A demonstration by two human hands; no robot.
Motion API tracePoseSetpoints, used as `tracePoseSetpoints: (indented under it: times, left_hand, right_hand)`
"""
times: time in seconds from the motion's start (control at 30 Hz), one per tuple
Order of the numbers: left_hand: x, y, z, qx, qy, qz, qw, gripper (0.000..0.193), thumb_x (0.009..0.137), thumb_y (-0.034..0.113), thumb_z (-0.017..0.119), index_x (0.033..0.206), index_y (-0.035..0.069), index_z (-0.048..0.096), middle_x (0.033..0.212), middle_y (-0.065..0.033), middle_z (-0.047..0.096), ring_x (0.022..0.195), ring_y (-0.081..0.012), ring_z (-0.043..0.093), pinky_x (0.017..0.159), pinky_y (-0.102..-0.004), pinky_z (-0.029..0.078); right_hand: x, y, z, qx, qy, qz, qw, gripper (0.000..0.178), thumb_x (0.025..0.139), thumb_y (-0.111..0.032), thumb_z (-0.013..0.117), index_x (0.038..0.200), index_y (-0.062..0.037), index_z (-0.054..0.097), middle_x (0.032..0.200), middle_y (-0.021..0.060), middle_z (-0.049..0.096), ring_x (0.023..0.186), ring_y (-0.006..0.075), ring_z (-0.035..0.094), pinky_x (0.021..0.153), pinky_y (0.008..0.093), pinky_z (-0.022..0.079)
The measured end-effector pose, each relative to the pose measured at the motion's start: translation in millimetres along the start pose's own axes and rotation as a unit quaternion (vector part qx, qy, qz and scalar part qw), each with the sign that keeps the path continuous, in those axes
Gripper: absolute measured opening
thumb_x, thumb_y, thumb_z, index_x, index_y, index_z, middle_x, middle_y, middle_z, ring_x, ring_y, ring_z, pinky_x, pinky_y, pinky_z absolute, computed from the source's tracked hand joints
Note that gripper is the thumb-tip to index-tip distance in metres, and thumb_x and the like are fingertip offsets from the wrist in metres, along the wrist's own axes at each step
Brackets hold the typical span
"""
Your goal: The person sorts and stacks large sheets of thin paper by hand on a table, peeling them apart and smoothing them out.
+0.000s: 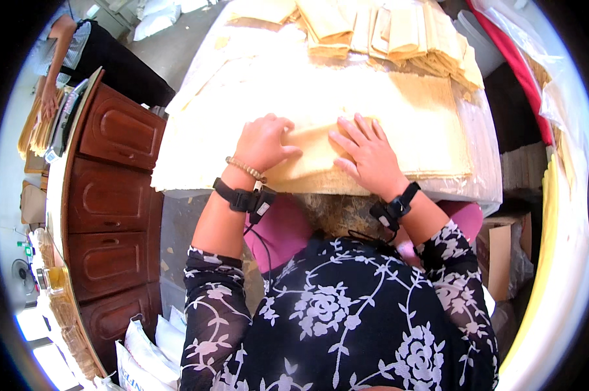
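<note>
A large pale yellow sheet (405, 124), woven-looking with a frayed edge, lies flat on the table in front of me. Its surface is partly washed out by glare. My right hand (369, 153) rests palm down on the sheet's near part, fingers spread. To the left of it, my left hand (265, 143) lies on the same sheet, with its fingers bent and the thumb apart from them. Between the two hands the sheet shows a slight raised crease. Neither hand is gripping anything that I can see.
Folded yellow cloths (399, 32) are piled along the table's far side. A brown wooden cabinet (105, 195) stands to my left, with white sacks (151, 352) near its base. Beyond it, another person's hand (49, 101) touches a yellowish stack. A cardboard box (500, 254) sits low at right.
</note>
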State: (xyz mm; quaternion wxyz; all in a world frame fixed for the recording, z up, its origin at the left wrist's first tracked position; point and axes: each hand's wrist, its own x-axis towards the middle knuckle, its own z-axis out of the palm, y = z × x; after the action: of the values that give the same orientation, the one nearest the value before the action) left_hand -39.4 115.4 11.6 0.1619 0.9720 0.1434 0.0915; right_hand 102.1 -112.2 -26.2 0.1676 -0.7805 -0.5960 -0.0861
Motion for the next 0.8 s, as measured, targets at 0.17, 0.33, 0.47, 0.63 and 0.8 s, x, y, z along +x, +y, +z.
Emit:
tracePoseSetpoints:
  times: [0.17, 0.33, 0.47, 0.63, 0.8]
  left_hand:
    - [16, -20, 5, -0.269, -0.168, -0.071, 0.946, 0.031, 0.076, 0.026, 0.082, 0.096, 0.004, 0.073, 0.081, -0.0070, 0.071, 0.075, -0.0164, 0.064, 0.072, -0.0315, 0.052]
    - [45, -15, -27, -0.460, -0.008, -0.136, 0.877, 0.020, 0.083, 0.020, 0.081, 0.093, 0.003, 0.073, 0.083, 0.0024, 0.070, 0.074, -0.0064, 0.062, 0.068, -0.0231, 0.050]
    - [110, -61, -57, -0.501, 0.122, -0.168, 0.840, 0.024, 0.091, 0.026, 0.074, 0.100, 0.004, 0.072, 0.089, -0.0003, 0.071, 0.076, -0.0084, 0.065, 0.068, -0.0240, 0.050]
    - [157, -78, -65, 0.010, 0.265, -0.150, 0.952, 0.053, 0.090, 0.045, 0.068, 0.116, -0.001, 0.068, 0.106, -0.0203, 0.073, 0.099, -0.0312, 0.071, 0.083, -0.0387, 0.055]
    - [90, 88, 30, -0.197, 0.022, 0.133, 0.971, 0.027, 0.090, 0.030, 0.069, 0.107, 0.009, 0.072, 0.100, -0.0138, 0.072, 0.091, -0.0295, 0.070, 0.078, -0.0371, 0.056]
  right_hand:
    - [-21, 30, -17, 0.030, 0.156, 0.087, 0.983, 0.049, 0.095, -0.032, 0.060, 0.139, -0.0112, 0.055, 0.148, 0.0142, 0.048, 0.140, 0.0325, 0.041, 0.117, 0.0516, 0.025]
    - [-61, 88, -11, -0.022, 0.234, 0.236, 0.943, 0.042, 0.094, -0.019, 0.062, 0.134, -0.0062, 0.057, 0.137, 0.0168, 0.057, 0.129, 0.0354, 0.051, 0.111, 0.0476, 0.035]
    - [-55, 89, -4, 0.009, 0.236, 0.250, 0.939, 0.036, 0.095, -0.018, 0.060, 0.128, -0.0038, 0.059, 0.125, 0.0172, 0.064, 0.115, 0.0359, 0.058, 0.103, 0.0465, 0.042]
    - [-49, 88, -5, 0.021, 0.257, 0.245, 0.935, 0.029, 0.096, -0.012, 0.056, 0.123, -0.0025, 0.061, 0.119, 0.0172, 0.066, 0.108, 0.0357, 0.061, 0.096, 0.0436, 0.046]
    - [-61, 101, -9, 0.139, 0.322, 0.310, 0.883, 0.029, 0.099, -0.013, 0.053, 0.124, -0.0015, 0.062, 0.120, 0.0161, 0.067, 0.107, 0.0305, 0.065, 0.091, 0.0390, 0.050]
